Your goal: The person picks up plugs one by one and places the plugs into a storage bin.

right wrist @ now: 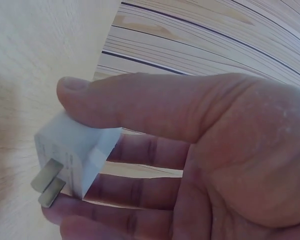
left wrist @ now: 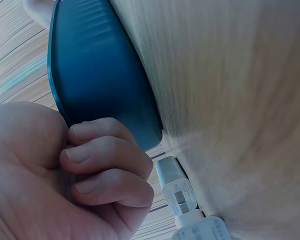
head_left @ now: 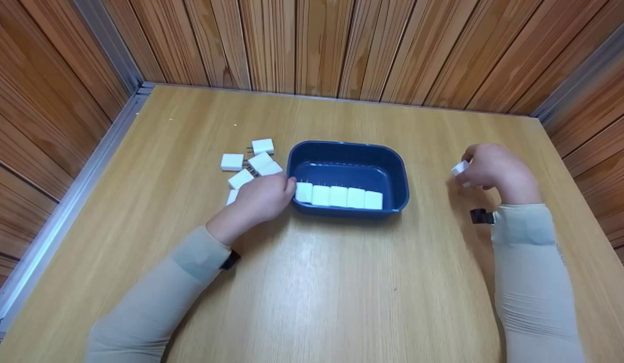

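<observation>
A dark blue plastic tub (head_left: 350,214) stands on the table, with a row of several white plug chargers (head_left: 338,196) along its near wall, prongs toward the back. My left hand (head_left: 264,197) grips the tub's left rim; in the left wrist view its fingers (left wrist: 110,155) curl beside the outer wall. To the right of the tub, my right hand (head_left: 493,169) pinches one white plug charger (head_left: 460,167) between thumb and fingers. The right wrist view shows that charger (right wrist: 65,150) close up, its two flat metal prongs pointing away from the palm.
Several loose white plug chargers (head_left: 261,162) lie in a heap left of the tub, one partly hidden by the left hand. Wood-panelled walls (head_left: 317,48) border the table (head_left: 337,282) at the back and sides. A metal rail (head_left: 65,212) runs along the left edge.
</observation>
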A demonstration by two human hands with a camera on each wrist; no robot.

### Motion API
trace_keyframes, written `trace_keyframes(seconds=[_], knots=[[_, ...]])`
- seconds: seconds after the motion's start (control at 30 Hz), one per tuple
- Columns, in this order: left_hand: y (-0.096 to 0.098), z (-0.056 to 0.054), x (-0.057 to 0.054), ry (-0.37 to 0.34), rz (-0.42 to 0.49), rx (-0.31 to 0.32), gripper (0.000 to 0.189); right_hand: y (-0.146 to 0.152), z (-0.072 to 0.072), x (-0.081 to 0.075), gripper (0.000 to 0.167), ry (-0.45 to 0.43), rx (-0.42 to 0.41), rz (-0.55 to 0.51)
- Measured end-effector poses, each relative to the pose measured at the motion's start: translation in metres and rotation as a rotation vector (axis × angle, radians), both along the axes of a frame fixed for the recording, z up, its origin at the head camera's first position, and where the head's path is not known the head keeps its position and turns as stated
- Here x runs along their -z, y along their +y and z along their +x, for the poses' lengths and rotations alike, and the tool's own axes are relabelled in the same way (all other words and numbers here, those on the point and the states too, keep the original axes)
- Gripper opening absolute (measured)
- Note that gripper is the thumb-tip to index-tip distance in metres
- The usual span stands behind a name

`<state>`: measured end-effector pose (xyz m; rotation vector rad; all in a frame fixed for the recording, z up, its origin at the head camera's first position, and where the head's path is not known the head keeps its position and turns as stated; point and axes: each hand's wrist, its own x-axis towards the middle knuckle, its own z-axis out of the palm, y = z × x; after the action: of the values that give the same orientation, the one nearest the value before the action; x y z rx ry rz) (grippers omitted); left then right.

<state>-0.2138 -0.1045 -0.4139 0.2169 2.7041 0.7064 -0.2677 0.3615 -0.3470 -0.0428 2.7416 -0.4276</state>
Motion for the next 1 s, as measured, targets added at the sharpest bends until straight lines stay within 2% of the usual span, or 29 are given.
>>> trace_keyframes(seconds=[0.33,0.77,1.0], knots=[[0.001,0.000,-0.001,0.014,-0.023,0.002,0.051,-0.009,-0.001,0.002,0.050,0.071,-0.009,-0.006],[0.001,0.001,-0.002,0.009,-0.010,-0.001,0.053,-0.020,-0.003,0.003,0.051,0.135,-0.010,-0.046],[0.002,0.000,-0.001,0.004,-0.007,0.001,0.055,-0.027,-0.002,0.004,0.054,0.189,-0.039,-0.071]])
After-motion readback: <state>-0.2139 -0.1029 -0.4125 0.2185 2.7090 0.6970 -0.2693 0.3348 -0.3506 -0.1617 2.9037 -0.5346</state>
